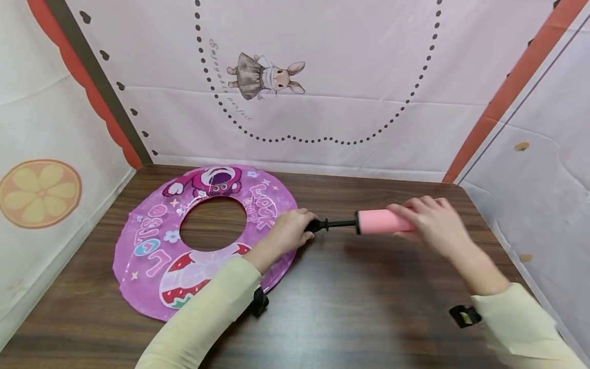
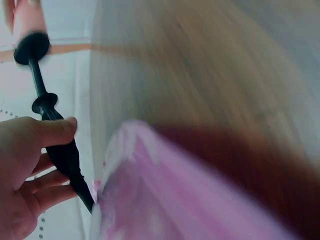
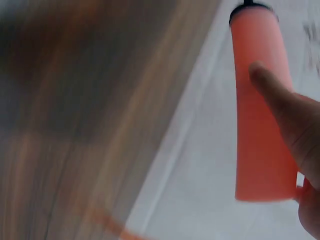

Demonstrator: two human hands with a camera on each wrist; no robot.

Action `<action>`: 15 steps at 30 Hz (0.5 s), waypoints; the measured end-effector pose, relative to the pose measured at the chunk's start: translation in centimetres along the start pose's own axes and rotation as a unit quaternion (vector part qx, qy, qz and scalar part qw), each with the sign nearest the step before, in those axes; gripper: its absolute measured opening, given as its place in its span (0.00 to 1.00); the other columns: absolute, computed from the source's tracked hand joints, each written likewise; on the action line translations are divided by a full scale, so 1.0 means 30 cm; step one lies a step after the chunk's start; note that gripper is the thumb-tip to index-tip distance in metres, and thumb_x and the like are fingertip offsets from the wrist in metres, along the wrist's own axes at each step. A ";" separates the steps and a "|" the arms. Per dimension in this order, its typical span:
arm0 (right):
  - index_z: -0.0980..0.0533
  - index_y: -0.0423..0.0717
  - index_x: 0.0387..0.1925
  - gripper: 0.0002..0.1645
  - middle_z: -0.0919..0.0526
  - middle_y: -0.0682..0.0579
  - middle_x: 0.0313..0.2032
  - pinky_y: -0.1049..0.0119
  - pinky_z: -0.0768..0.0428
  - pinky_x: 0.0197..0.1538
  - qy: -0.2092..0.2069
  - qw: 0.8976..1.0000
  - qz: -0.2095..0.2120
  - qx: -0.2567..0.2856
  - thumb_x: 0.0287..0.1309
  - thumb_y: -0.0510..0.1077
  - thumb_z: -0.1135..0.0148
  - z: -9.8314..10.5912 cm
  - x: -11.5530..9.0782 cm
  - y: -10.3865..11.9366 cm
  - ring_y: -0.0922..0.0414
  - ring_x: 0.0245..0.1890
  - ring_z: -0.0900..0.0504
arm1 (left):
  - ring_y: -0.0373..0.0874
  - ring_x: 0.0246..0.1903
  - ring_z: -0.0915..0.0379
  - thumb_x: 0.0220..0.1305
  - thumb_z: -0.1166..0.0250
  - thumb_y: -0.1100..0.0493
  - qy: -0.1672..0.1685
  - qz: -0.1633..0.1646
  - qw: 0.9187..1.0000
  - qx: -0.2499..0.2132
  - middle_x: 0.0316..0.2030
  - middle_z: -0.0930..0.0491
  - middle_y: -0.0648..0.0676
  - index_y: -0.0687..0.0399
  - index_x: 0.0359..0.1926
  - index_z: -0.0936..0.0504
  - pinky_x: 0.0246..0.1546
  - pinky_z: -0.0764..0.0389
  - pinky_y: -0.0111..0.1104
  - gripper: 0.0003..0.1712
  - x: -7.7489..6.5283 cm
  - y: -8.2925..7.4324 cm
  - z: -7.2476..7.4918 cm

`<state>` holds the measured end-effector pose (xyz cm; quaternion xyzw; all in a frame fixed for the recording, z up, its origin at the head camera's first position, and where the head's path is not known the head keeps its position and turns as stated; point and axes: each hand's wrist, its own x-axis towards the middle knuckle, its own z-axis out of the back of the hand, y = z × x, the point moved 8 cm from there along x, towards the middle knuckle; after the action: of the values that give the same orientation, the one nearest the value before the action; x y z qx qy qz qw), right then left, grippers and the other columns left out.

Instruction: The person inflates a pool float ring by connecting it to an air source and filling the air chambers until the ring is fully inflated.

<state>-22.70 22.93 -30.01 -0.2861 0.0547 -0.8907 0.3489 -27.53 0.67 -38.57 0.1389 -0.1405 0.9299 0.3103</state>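
Note:
A pink hand pump with a black rod is held level above the table, right of the purple inflatable swim ring. My left hand pinches the black tapered end piece, thumb on one side and fingers on the other. Its thin tip reaches the edge of the ring in the left wrist view. My right hand grips the pink barrel, with the thumb lying along it. A stretch of black rod shows between the barrel's black collar and my left hand. The ring lies printed side up, with strawberry and bear pictures.
The dark wood table runs back to a pink printed cloth wall. More cloth walls stand at the left and right table edges. Black wrist cameras show at both cuffs.

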 end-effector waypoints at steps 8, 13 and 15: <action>0.24 0.55 0.46 0.35 0.21 0.47 0.32 0.49 0.29 0.33 -0.025 0.999 0.028 -0.037 0.29 0.57 0.23 -0.065 0.100 0.147 0.45 0.35 0.24 | 0.48 0.34 0.21 0.47 0.29 0.57 -0.005 -0.001 1.000 0.003 0.36 0.19 0.53 0.55 0.45 0.19 0.38 0.21 0.38 0.21 -0.002 -0.023 0.005; 0.24 0.55 0.47 0.36 0.20 0.48 0.33 0.51 0.28 0.33 -0.023 0.999 0.028 -0.030 0.30 0.59 0.24 -0.079 0.100 0.160 0.46 0.35 0.24 | 0.47 0.36 0.22 0.47 0.28 0.56 0.010 0.006 1.000 -0.007 0.37 0.19 0.53 0.54 0.46 0.19 0.41 0.21 0.38 0.22 0.003 -0.009 -0.006; 0.24 0.56 0.48 0.36 0.20 0.48 0.34 0.51 0.28 0.34 -0.018 0.999 0.021 -0.021 0.31 0.60 0.25 -0.077 0.086 0.144 0.46 0.36 0.24 | 0.47 0.37 0.22 0.48 0.28 0.56 0.020 0.014 1.000 -0.013 0.38 0.19 0.53 0.53 0.47 0.20 0.42 0.21 0.38 0.23 0.006 0.001 -0.012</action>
<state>-22.95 17.75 -32.00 -0.3080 0.0728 -0.8766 0.3625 -27.73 0.88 -38.85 0.1143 -0.1481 0.9350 0.3014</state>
